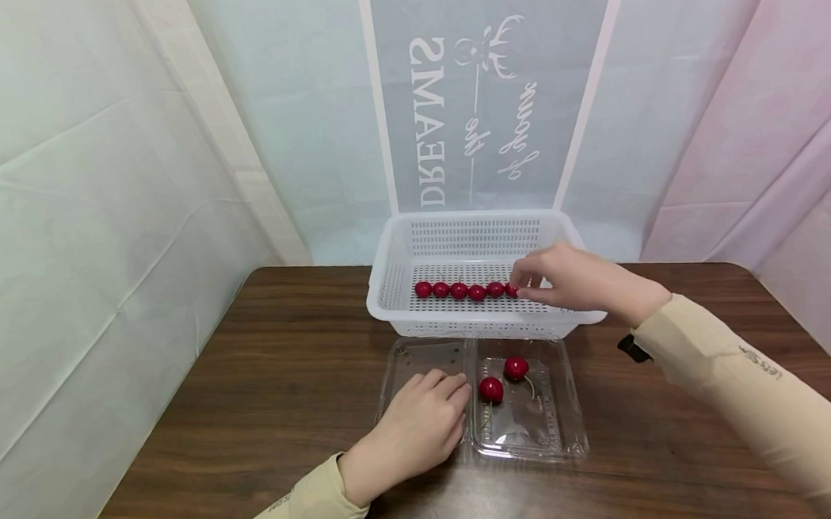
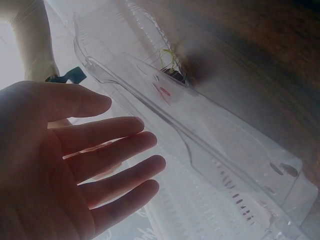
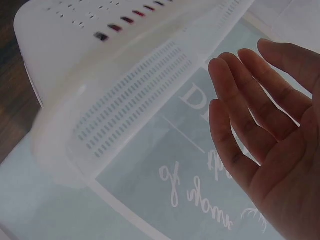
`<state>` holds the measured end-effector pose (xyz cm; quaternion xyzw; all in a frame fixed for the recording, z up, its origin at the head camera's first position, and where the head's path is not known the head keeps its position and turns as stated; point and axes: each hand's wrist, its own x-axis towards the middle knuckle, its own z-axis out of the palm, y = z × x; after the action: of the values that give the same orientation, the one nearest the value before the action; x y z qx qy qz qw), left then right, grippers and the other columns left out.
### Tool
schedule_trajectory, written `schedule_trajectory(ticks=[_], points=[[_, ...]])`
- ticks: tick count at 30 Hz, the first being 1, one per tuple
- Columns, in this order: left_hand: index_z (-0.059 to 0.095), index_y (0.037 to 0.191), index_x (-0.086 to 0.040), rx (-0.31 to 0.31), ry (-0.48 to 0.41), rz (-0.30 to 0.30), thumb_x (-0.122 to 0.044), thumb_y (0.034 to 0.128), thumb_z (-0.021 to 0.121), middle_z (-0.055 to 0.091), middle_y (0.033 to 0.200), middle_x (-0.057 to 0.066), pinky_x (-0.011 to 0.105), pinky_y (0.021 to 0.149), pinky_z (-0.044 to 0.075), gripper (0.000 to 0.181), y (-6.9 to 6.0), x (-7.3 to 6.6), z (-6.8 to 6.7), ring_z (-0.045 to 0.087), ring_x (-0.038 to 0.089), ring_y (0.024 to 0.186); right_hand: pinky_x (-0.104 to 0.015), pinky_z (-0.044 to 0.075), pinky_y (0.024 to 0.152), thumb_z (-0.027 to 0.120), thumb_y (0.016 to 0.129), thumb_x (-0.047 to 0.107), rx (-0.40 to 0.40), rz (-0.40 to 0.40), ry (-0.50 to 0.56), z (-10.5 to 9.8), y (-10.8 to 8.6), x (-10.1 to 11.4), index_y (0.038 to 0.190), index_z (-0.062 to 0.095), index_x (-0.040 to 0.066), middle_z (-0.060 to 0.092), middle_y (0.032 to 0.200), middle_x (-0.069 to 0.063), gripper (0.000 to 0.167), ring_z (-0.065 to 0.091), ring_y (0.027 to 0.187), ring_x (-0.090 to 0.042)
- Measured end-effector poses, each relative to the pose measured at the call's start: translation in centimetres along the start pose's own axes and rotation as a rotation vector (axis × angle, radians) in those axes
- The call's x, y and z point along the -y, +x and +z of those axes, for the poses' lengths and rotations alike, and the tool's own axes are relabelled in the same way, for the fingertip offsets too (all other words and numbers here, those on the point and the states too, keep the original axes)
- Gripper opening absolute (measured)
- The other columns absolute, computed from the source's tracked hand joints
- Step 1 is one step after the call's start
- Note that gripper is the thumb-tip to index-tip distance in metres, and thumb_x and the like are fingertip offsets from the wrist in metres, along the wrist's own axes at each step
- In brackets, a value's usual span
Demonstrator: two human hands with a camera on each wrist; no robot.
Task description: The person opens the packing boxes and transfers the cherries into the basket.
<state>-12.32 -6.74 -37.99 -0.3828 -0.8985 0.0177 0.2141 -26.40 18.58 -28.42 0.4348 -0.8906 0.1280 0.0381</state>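
My right hand [image 1: 567, 278] reaches over the near right side of a white perforated basket [image 1: 397, 308]. Its fingertips are at the right end of a row of several red cherries [image 1: 458, 290], partly covering the last one. In the right wrist view the fingers [image 3: 250, 100] bend loosely, with no cherry visible between them. Below, my left hand [image 1: 421, 422] lies over the left half of an open clear plastic clamshell box [image 1: 571, 409], fingers slightly bent and apart in the left wrist view. Two cherries with stems, one left [image 1: 491, 390] and one right [image 1: 516, 368], lie in its right half.
The basket stands at the back of a dark wooden table [image 1: 266, 380], right behind the clamshell box. Behind it hangs a printed curtain [image 1: 462, 90], with pale cloth at both sides. A black band [image 1: 634, 348] shows at my right sleeve.
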Motion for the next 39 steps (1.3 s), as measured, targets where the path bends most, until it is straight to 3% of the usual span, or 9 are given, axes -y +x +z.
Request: schedule_trajectory(ticks=[17,24,33,39], points=[[0.067,0.107,-0.011,-0.001,-0.005,-0.001,-0.023,0.0852,0.057,0.067,0.113,0.002,0.029,0.072,0.047,0.027,-0.1,0.0,0.1,0.059,0.016,0.097,-0.025,0.051,0.070,0.069,0.085,0.013,-0.052,0.003,0.013,1.2,-2.4,1.8,0.092,0.069,0.018,0.066,0.088,0.012,0.008,0.059,0.078,0.001],[0.067,0.108,-0.011,0.008,-0.005,0.001,-0.023,0.0859,0.057,0.067,0.113,0.002,0.029,0.073,0.047,0.027,0.0,0.0,0.0,0.059,0.016,0.098,-0.029,0.052,0.069,0.070,0.084,0.012,-0.075,-0.017,0.020,1.9,-3.0,2.6,0.093,0.070,0.015,0.067,0.088,0.011,0.010,0.060,0.078,-0.001],[0.068,0.108,-0.011,0.013,-0.005,0.000,-0.023,0.0857,0.057,0.067,0.113,0.002,0.029,0.074,0.047,0.028,0.0,0.0,-0.1,0.059,0.016,0.098,-0.025,0.050,0.066,0.070,0.082,0.009,-0.125,-0.068,0.020,3.1,-3.6,3.0,0.089,0.068,0.014,0.065,0.084,0.011,0.009,0.058,0.073,0.000],[0.067,0.108,-0.011,0.015,-0.006,0.000,-0.023,0.0854,0.058,0.067,0.113,0.002,0.029,0.073,0.047,0.028,0.0,0.0,-0.2,0.059,0.016,0.097,-0.023,0.050,0.064,0.070,0.083,0.011,-0.133,-0.037,0.040,3.8,-4.3,3.2,0.091,0.069,0.014,0.066,0.085,0.011,0.009,0.058,0.073,0.001]])
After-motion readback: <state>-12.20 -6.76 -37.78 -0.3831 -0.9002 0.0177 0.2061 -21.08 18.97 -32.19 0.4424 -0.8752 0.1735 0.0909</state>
